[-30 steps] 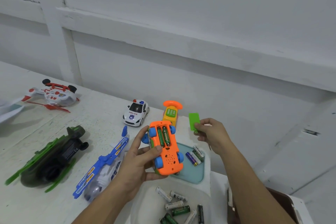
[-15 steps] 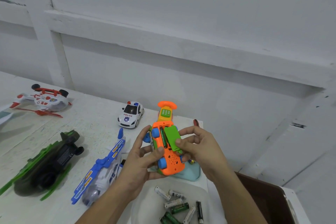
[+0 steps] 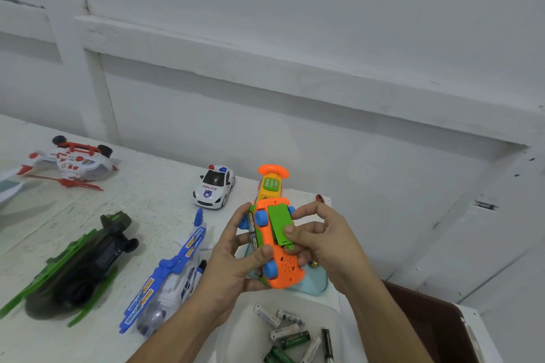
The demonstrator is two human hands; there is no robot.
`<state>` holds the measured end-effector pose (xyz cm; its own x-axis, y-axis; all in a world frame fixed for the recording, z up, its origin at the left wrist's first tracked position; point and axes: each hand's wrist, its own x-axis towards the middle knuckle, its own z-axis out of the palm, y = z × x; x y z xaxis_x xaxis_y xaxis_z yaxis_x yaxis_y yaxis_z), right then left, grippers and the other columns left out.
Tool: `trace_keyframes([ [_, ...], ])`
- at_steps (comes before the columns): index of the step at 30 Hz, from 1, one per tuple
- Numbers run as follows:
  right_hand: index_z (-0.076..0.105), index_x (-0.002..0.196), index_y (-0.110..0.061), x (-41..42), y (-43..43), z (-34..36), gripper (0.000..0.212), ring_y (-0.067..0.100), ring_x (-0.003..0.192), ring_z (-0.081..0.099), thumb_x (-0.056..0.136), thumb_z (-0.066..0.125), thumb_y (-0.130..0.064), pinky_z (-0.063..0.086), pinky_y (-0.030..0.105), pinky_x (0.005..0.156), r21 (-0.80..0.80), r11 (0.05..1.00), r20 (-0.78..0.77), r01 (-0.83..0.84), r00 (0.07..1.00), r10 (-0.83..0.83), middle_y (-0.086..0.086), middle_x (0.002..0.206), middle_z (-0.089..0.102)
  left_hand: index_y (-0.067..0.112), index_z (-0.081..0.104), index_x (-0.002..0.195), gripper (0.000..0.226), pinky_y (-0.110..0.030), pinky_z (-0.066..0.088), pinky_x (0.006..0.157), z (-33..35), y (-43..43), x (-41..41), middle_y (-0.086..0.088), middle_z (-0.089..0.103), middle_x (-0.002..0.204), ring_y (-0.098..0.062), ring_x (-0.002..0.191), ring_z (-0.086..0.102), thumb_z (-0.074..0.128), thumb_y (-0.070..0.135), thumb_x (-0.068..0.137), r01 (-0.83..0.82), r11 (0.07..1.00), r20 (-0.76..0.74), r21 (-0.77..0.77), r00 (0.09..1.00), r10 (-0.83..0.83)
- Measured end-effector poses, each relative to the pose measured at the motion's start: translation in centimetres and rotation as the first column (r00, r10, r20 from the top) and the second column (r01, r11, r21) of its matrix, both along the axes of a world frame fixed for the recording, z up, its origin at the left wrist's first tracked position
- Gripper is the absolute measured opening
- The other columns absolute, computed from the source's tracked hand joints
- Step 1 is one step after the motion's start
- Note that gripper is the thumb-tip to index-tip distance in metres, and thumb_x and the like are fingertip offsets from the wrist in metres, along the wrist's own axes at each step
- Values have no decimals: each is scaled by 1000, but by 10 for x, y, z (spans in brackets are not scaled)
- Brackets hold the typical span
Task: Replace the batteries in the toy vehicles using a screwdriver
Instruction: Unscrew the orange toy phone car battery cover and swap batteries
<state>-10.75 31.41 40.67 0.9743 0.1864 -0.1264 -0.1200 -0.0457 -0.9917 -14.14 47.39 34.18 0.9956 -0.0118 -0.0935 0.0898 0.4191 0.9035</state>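
Observation:
An orange toy car (image 3: pixel 284 270) with blue wheels is held upside down above the table. My left hand (image 3: pixel 233 259) grips its left side, thumb on the underside. My right hand (image 3: pixel 320 237) presses the green battery cover (image 3: pixel 280 222) onto the car's underside, with its thumb on the cover's lower part and fingers curled round the car's right side. The batteries under the cover are hidden. No screwdriver shows in this view.
A white tray (image 3: pixel 236 333) below holds several loose batteries (image 3: pixel 290 336). A teal tray (image 3: pixel 320 286) sits behind the car. Around lie a blue-white plane (image 3: pixel 174 277), a green-black plane (image 3: pixel 79 262), a police car (image 3: pixel 213 186), a red-white helicopter (image 3: pixel 72 160), a toy phone (image 3: pixel 271 183) and a brown box (image 3: pixel 436 324).
My right hand brought the green cover from beside the car onto its open battery bay, and the cover now lies over the batteries. The car tilted slightly in my left hand.

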Motion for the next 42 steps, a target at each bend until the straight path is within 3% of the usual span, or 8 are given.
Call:
trace_keyframes([
  [12,60,94,-3,6,-4,-1,19,21,48,61,81,74,-1,49,26,44,14,1000,-9,18,1000,-17,9,60,66,62,59,110,72,-50,59,63,2,-6,5,-4,63,119,-26,100,70,83,26,53,-4,1000,22,-2,1000,4],
  [23,61,91,-3,7,-13,-2,20,21,49,62,79,77,-4,49,26,42,-16,999,18,50,999,-49,6,57,65,57,57,115,72,-48,59,63,7,-16,2,-2,64,115,-18,90,73,81,19,60,-8,1000,29,16,1000,7],
  [26,61,91,0,9,-16,1,25,15,46,61,77,80,-7,45,24,39,-89,994,13,56,998,-55,5,56,64,57,57,115,74,-49,59,62,9,-20,1,1,68,110,-22,93,73,88,17,60,-7,1000,13,20,1000,6],
  [29,60,87,-4,12,-19,2,29,15,47,60,74,84,-15,43,25,41,-179,982,22,55,998,-52,6,60,67,55,57,116,68,-49,59,62,13,-25,-2,5,72,101,-26,92,73,80,21,61,-9,1000,1,4,1000,9],
  [36,60,81,-7,18,-27,3,30,24,61,66,72,85,-22,53,40,59,-268,963,55,17,998,-3,9,66,69,50,54,122,65,-52,59,64,20,-37,-7,-5,74,101,-34,93,72,74,22,67,-2,1000,-56,-19,998,1],
  [42,56,92,-13,21,-37,-1,36,9,58,67,73,84,-23,51,27,54,-212,977,38,-19,999,28,2,72,68,47,56,122,63,-54,58,66,24,-47,-7,-18,70,108,-43,94,70,75,24,67,-18,999,-108,-32,994,14],
])
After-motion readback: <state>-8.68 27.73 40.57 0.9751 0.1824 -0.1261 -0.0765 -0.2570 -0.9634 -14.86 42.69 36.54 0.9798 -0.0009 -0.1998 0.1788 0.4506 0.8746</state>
